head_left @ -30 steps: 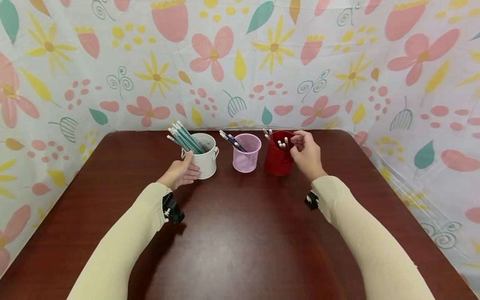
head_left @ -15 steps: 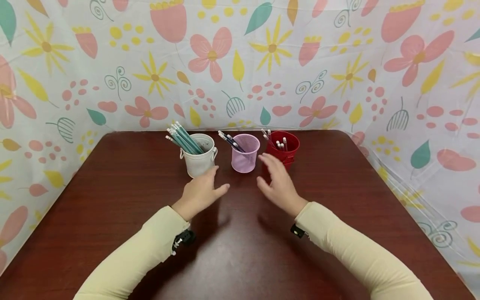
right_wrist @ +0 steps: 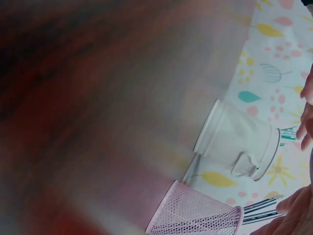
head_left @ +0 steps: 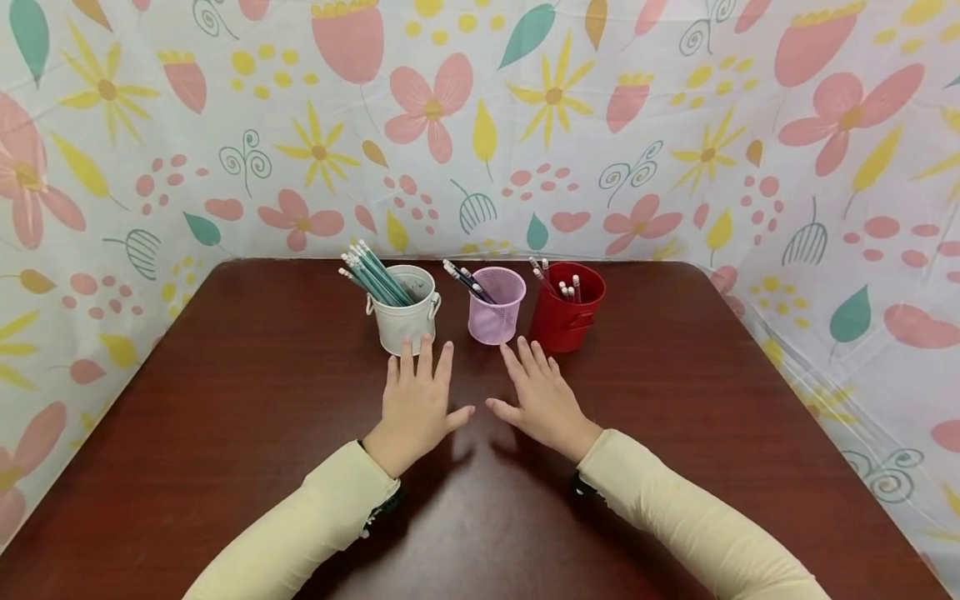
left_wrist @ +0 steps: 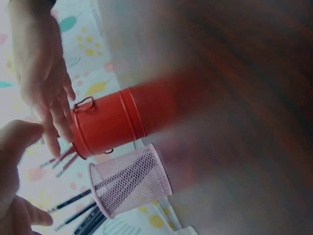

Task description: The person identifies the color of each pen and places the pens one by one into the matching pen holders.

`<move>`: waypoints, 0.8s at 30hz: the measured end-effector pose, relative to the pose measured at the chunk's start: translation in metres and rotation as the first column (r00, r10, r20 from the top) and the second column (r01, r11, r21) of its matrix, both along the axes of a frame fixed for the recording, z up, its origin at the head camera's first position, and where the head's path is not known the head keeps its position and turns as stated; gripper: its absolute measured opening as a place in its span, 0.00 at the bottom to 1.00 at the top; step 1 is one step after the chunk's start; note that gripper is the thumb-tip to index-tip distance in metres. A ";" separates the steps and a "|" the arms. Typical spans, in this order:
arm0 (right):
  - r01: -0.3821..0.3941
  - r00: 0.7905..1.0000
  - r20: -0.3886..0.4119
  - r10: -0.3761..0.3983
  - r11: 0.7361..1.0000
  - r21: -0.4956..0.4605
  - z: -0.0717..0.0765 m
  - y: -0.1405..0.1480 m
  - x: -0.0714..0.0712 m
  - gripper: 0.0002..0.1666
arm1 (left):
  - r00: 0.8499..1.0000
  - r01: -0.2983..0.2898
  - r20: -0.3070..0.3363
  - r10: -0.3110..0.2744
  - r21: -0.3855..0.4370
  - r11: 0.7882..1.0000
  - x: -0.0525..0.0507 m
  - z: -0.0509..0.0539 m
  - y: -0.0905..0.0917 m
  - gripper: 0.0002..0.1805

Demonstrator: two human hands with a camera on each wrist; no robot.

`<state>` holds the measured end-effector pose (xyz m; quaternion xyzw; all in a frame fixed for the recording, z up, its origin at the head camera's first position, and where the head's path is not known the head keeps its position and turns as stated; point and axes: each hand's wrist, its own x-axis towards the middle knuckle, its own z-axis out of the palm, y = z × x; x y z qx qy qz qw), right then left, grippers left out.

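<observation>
My left hand [head_left: 415, 407] is spread palm down in front of the white bucket [head_left: 408, 327], holding nothing. Several teal pencils [head_left: 377, 277] lean to the left in that bucket. To the right, my right hand [head_left: 544, 400] also has its fingers stretched out and nothing in its grasp. Its fingertips point toward the pink mesh cup [head_left: 493, 322] and the red bucket [head_left: 558, 325]. Dark pencils [head_left: 468, 282] stand in the mesh cup, and several white-tipped pencils [head_left: 570, 288] in the red bucket. In the left wrist view the red bucket [left_wrist: 110, 122] and mesh cup [left_wrist: 132, 181] appear sideways.
The three containers stand in a row near the back edge of the dark brown table [head_left: 262, 367]. Behind them hangs a white curtain [head_left: 337, 125] printed with flowers and leaves, which also runs along both sides.
Both hands have left the white and red buckets and drawn in toward the middle and nearer to me. Their fingers have spread out. The containers stay in place.
</observation>
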<state>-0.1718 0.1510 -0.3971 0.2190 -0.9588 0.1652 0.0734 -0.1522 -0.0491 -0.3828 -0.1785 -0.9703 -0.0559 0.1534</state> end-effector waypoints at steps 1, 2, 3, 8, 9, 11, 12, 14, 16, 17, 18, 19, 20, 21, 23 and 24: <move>0.000 1.000 0.004 0.000 1.000 0.007 0.000 0.000 0.000 0.48 | 1.000 -0.002 -0.015 0.002 -0.018 1.000 0.002 -0.001 0.000 0.50; 0.000 1.000 0.006 0.000 1.000 0.011 -0.001 0.000 0.001 0.48 | 1.000 -0.002 -0.029 0.002 -0.029 1.000 0.003 -0.003 0.000 0.51; -0.001 1.000 0.003 0.001 1.000 0.016 -0.001 0.000 0.001 0.48 | 1.000 -0.005 -0.030 0.004 -0.033 0.999 0.004 -0.004 0.000 0.51; -0.004 1.000 -0.014 0.004 0.998 0.056 -0.003 0.001 0.004 0.48 | 1.000 -0.018 -0.018 0.018 -0.008 1.000 0.003 -0.010 -0.003 0.52; -0.005 1.000 -0.014 0.006 0.998 0.067 -0.004 0.001 0.005 0.48 | 1.000 -0.019 -0.020 0.019 -0.003 1.000 0.002 -0.012 -0.004 0.52; -0.011 1.000 -0.013 0.012 0.996 0.085 -0.004 0.002 0.006 0.48 | 0.999 -0.019 -0.046 0.019 -0.003 1.000 0.000 -0.014 -0.007 0.53; -0.015 1.000 -0.013 0.016 0.995 0.096 -0.003 0.003 0.007 0.48 | 0.998 -0.019 -0.065 0.019 -0.009 1.000 0.000 -0.015 -0.008 0.53; -0.020 0.999 -0.025 0.024 0.993 0.119 -0.002 0.004 0.008 0.49 | 0.994 -0.019 -0.106 0.015 -0.030 0.999 -0.002 -0.017 -0.012 0.53; -0.021 0.999 -0.045 0.027 0.990 0.140 -0.001 0.005 0.010 0.49 | 0.992 -0.016 -0.128 0.009 -0.052 0.999 -0.003 -0.017 -0.015 0.53; -0.021 0.998 -0.056 0.030 0.988 0.153 0.000 0.006 0.010 0.49 | 0.992 -0.014 -0.128 0.005 -0.064 0.998 -0.003 -0.016 -0.016 0.53; -0.021 0.997 -0.065 0.032 0.986 0.165 0.001 0.006 0.011 0.49 | 0.993 -0.010 -0.118 0.001 -0.074 0.997 -0.003 -0.016 -0.017 0.53; -0.020 0.997 -0.071 0.033 0.984 0.175 0.001 0.006 0.011 0.50 | 0.995 -0.006 -0.102 -0.002 -0.082 0.997 -0.003 -0.015 -0.017 0.52; -0.020 0.997 -0.074 0.034 0.983 0.183 0.001 0.007 0.011 0.50 | 0.997 -0.002 -0.082 -0.005 -0.090 0.996 -0.002 -0.014 -0.017 0.52; -0.020 0.997 -0.069 0.034 0.982 0.189 0.001 0.007 0.011 0.50 | 0.998 0.001 -0.063 -0.007 -0.096 0.995 -0.002 -0.013 -0.016 0.52; -0.021 0.998 -0.058 0.033 0.980 0.199 0.000 0.007 0.012 0.51 | 1.000 0.007 -0.019 -0.009 -0.107 0.994 0.000 -0.012 -0.014 0.52; -0.020 0.998 -0.052 0.031 0.980 0.200 0.000 0.007 0.012 0.51 | 1.000 0.011 -0.004 -0.012 -0.111 0.994 0.000 -0.011 -0.013 0.52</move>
